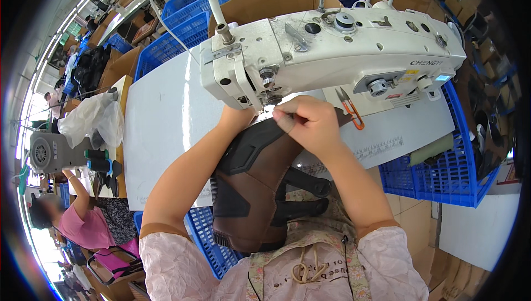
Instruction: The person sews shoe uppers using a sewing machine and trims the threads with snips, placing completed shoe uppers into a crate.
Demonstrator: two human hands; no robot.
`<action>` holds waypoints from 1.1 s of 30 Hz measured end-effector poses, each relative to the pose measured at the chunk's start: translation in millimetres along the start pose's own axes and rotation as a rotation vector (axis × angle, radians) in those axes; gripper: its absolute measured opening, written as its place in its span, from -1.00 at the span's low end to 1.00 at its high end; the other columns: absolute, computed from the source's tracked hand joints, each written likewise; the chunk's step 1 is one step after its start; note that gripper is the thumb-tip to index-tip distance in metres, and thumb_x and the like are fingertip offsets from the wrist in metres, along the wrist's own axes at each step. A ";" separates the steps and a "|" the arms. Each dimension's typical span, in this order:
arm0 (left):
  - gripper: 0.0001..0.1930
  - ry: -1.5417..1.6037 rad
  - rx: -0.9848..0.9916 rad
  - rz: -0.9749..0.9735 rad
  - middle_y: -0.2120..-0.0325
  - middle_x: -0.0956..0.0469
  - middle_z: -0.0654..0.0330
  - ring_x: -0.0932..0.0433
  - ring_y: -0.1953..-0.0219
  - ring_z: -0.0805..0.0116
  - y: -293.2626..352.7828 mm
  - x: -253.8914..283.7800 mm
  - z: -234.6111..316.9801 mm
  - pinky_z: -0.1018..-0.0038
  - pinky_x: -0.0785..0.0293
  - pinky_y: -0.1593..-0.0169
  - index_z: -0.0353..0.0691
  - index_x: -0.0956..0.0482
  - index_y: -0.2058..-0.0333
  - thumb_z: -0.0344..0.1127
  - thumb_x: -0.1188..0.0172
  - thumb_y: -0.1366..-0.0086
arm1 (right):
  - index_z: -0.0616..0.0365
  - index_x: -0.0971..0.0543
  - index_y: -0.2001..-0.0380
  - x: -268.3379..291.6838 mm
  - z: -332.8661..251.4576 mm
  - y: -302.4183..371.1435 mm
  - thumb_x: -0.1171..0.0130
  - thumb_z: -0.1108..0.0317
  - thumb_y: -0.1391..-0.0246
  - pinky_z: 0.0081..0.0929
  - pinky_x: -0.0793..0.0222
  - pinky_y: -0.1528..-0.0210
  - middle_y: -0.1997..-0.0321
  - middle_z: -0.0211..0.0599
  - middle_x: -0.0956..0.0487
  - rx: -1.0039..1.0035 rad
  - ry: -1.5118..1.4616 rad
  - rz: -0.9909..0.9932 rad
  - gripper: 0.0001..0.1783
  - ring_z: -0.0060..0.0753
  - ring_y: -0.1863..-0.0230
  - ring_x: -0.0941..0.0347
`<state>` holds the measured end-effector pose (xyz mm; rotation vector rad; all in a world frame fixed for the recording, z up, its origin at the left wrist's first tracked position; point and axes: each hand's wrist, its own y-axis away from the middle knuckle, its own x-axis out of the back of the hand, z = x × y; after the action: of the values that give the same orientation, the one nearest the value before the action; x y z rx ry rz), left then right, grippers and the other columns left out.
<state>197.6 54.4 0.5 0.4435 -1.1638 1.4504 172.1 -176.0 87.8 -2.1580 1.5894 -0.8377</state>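
Both arms reach up and in, elbows bent, so the hands meet by the needle of the white sewing machine. The right hand is curled, with thumb and finger close together; I can't tell if it pinches anything. The left hand lies low by the needle, its fingers hidden, so I can't tell if it grips. The boot upper hangs from under the hands down to the lap. It is brown with black patches, and two black straps stick out to the right.
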 end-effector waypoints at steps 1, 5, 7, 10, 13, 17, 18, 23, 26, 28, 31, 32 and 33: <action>-0.70 0.007 0.002 0.002 0.30 -0.56 0.01 -0.50 0.25 0.00 0.2 -0.5 2.7 0.18 -0.44 0.20 -0.31 -0.54 0.22 -0.32 -0.27 -0.05 | 0.17 -0.66 0.46 4.6 2.5 1.6 -0.37 0.40 0.09 -0.57 -0.21 0.59 0.59 -0.35 -0.55 -0.002 0.006 -0.004 -0.89 -0.49 0.67 -0.31; -0.66 0.013 0.321 -0.176 0.37 -0.57 0.03 -0.54 0.28 0.10 5.5 7.9 16.7 0.26 -0.47 0.20 -0.34 -0.54 0.23 -0.43 -0.33 0.04 | 0.22 -0.66 0.44 15.8 8.4 4.5 -0.36 0.41 0.04 -0.62 -0.15 0.59 0.57 -0.37 -0.55 -0.066 -0.055 0.101 -0.88 -0.64 0.68 -0.24; -0.65 0.168 0.502 -0.227 0.37 -0.58 0.05 -0.55 0.28 0.16 5.5 14.3 23.5 0.31 -0.48 0.20 -0.35 -0.54 0.24 -0.48 -0.33 0.07 | 0.23 -0.65 0.44 17.7 8.4 4.9 -0.36 0.41 0.03 -0.62 -0.16 0.59 0.57 -0.37 -0.55 -0.078 -0.029 0.101 -0.88 -0.64 0.68 -0.24; -0.67 0.292 0.585 -0.288 0.37 -0.59 0.09 -0.56 0.27 0.27 6.3 16.4 23.7 0.40 -0.49 0.22 -0.36 -0.54 0.24 -0.56 -0.29 0.06 | 0.23 -0.65 0.45 15.8 7.8 4.1 -0.35 0.41 0.04 -0.61 -0.16 0.59 0.58 -0.36 -0.54 -0.067 -0.038 0.093 -0.88 -0.62 0.68 -0.23; -0.58 0.295 0.559 -0.290 0.34 -0.59 0.12 -0.54 0.27 0.35 11.1 8.1 12.1 0.44 -0.48 0.22 -0.35 -0.52 0.14 -0.56 -0.30 0.07 | 0.20 -0.65 0.43 13.5 5.4 6.7 -0.35 0.41 0.04 -0.57 -0.21 0.59 0.57 -0.34 -0.54 0.010 -0.004 0.005 -0.89 -0.56 0.69 -0.28; -0.83 0.416 0.431 -0.177 0.50 -0.60 0.17 -0.57 0.41 0.34 27.2 -10.5 -24.8 0.40 -0.45 0.32 -0.27 -0.57 0.39 -0.40 -0.24 0.02 | 0.16 -0.65 0.19 -1.8 -25.8 8.2 -0.28 0.40 -0.06 -0.52 -0.32 0.54 0.51 -0.36 -0.57 0.196 0.070 -0.158 -0.79 -0.52 0.63 -0.38; -0.80 0.490 0.407 -0.152 0.46 -0.62 0.16 -0.58 0.38 0.34 33.5 -13.8 -36.7 0.40 -0.46 0.30 -0.27 -0.59 0.35 -0.37 -0.26 0.01 | 0.16 -0.59 0.06 -8.9 -41.6 11.6 -0.28 0.38 -0.06 -0.53 -0.32 0.55 0.52 -0.37 -0.57 0.119 0.022 -0.210 -0.66 -0.53 0.63 -0.39; -0.62 0.579 0.569 -0.262 0.22 -0.63 0.07 -0.60 0.19 0.28 14.5 5.6 9.6 0.36 -0.49 0.14 -0.24 -0.56 0.06 -0.22 -0.24 -0.15 | 0.51 0.17 -0.33 -48.2 -60.7 25.4 -0.24 0.00 -0.10 -0.52 -0.43 0.56 0.26 -0.23 -0.61 -0.076 0.166 -0.226 0.10 -0.48 0.64 -0.46; -0.60 0.678 0.545 -0.219 0.03 -0.55 0.00 -0.52 -0.01 0.19 16.7 23.1 31.6 0.34 -0.42 0.01 -0.21 -0.47 -0.08 -0.19 -0.04 -0.32 | 0.59 0.19 -0.30 -70.0 -66.2 16.1 -0.20 -0.10 -0.10 -0.49 -0.45 0.57 0.17 -0.11 -0.60 -0.094 0.261 -0.144 0.14 -0.43 0.62 -0.49; -0.58 0.595 0.539 -0.298 0.02 -0.54 0.02 -0.52 -0.01 0.18 8.1 47.4 57.7 0.35 -0.42 0.00 -0.21 -0.44 -0.11 -0.18 -0.04 -0.32 | 0.59 0.18 -0.30 -79.2 -62.9 16.1 -0.19 -0.11 -0.11 -0.48 -0.45 0.57 0.16 -0.10 -0.60 -0.083 0.309 -0.101 0.14 -0.41 0.61 -0.49; -0.44 0.405 0.438 -0.451 -0.10 -0.46 0.02 -0.52 -0.03 0.18 5.3 49.4 50.8 0.37 -0.39 -0.03 -0.31 -0.29 -0.22 -0.11 -0.05 -0.35 | 0.60 0.18 -0.29 -89.5 -54.6 15.6 -0.15 -0.15 -0.12 -0.47 -0.45 0.57 0.15 -0.09 -0.60 0.001 0.414 -0.018 0.14 -0.37 0.59 -0.50; -0.46 0.402 0.448 -0.449 -0.06 -0.46 0.02 -0.52 0.00 0.19 3.9 43.8 46.6 0.37 -0.39 -0.01 -0.31 -0.31 -0.19 -0.12 -0.06 -0.33 | 0.60 0.19 -0.29 -91.8 -54.4 13.1 -0.14 -0.16 -0.12 -0.45 -0.45 0.57 0.10 -0.08 -0.58 -0.019 0.437 -0.009 0.15 -0.37 0.60 -0.49; -0.48 0.398 0.458 -0.448 -0.03 -0.47 0.03 -0.52 0.03 0.19 -0.4 37.4 42.7 0.37 -0.40 0.02 -0.31 -0.33 -0.16 -0.13 -0.07 -0.31 | 0.61 0.20 -0.29 -93.6 -54.4 11.2 -0.14 -0.16 -0.12 -0.44 -0.45 0.58 0.06 -0.06 -0.56 -0.039 0.460 0.001 0.15 -0.36 0.61 -0.49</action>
<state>173.7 38.4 49.4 0.6470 -0.3757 1.3186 110.3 -87.1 99.0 -2.0900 1.8214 -1.3907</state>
